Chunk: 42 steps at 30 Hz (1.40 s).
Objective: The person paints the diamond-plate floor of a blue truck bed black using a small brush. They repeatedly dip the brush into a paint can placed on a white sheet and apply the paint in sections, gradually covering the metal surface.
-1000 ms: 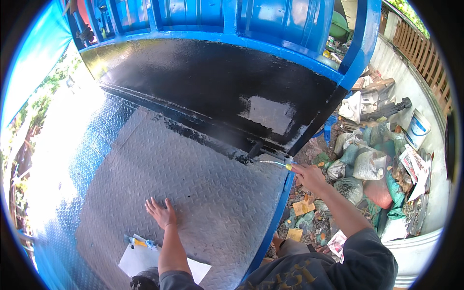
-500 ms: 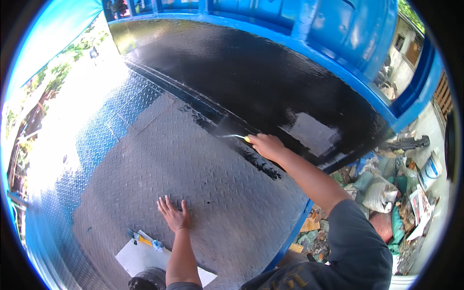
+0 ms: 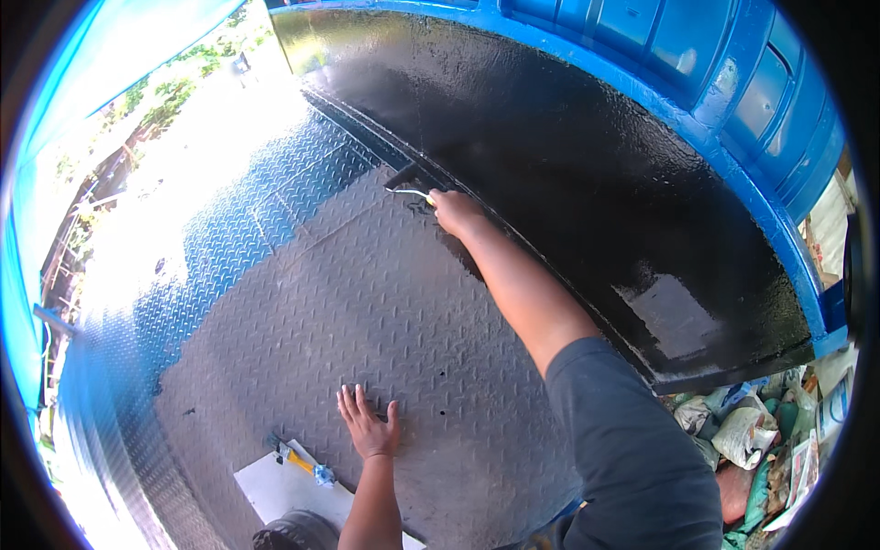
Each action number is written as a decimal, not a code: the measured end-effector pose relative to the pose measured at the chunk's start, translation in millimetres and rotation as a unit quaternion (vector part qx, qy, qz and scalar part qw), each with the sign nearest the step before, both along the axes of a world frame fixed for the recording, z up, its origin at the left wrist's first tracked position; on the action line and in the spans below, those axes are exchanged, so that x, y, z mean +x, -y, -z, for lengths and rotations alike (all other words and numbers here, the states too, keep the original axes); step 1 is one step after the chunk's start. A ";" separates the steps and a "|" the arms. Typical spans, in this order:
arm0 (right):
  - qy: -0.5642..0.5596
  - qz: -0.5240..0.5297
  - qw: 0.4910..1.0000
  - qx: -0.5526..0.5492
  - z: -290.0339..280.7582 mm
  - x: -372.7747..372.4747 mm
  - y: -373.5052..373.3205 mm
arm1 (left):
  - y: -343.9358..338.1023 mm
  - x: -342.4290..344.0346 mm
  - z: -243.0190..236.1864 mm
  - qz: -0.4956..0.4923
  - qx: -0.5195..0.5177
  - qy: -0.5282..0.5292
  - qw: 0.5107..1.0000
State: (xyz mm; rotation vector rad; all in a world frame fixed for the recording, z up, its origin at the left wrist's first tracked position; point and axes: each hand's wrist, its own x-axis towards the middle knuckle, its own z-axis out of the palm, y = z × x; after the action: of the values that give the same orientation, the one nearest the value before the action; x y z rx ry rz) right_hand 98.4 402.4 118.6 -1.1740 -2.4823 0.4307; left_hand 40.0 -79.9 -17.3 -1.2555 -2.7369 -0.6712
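My right hand [image 3: 451, 209] grips the handle of a small paint roller [image 3: 410, 192], reaching far forward over the grey diamond-plate metal floor [image 3: 367, 302]. The roller's bent wire frame shows, and its dark head lies at the seam where bare grey plate meets glossy black paint. Patchy black streaks mark the plate just under my wrist. With fingers spread, my left hand [image 3: 368, 425] rests flat on the unpainted plate. Beside it a paintbrush [image 3: 301, 460] with a yellow handle and blue-and-white wrapping at its end lies on a white board [image 3: 275, 488].
A black-painted panel [image 3: 550, 174] with one bare grey patch [image 3: 672, 314] rises beyond the seam, bordered by blue metal framing [image 3: 706, 119]. Past the edge at lower right lies a heap of rubbish and sacks [image 3: 747, 433]. Sunlight glares on the left of the plate.
My right hand has pushed the roller farther along the seam, away from me. The view has turned somewhat; my left hand remains flat on the plate.
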 end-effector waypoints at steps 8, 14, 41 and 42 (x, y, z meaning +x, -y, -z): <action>-0.006 -0.032 0.999 -0.033 22.8 217.1 136.0 | 13.0 -3.9 6.8 -0.010 0.011 -0.014 1.000; 0.074 0.022 0.992 -0.105 2.8 343.6 207.3 | 7.9 -0.3 0.0 -0.008 0.007 -0.015 1.000; 0.568 -0.189 0.776 0.197 -165.2 -28.8 66.4 | 16.5 -5.7 -19.1 -0.021 0.032 0.051 0.998; 0.563 -0.193 0.778 0.204 -163.8 -27.9 66.4 | 17.6 -6.3 -17.9 -0.024 0.034 0.052 0.998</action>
State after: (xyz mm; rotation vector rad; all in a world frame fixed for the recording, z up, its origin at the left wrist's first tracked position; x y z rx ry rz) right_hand 70.5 336.0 282.4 -0.7952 -3.5191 -1.0188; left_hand 33.7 -97.5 0.5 -1.1703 -2.7884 -0.8402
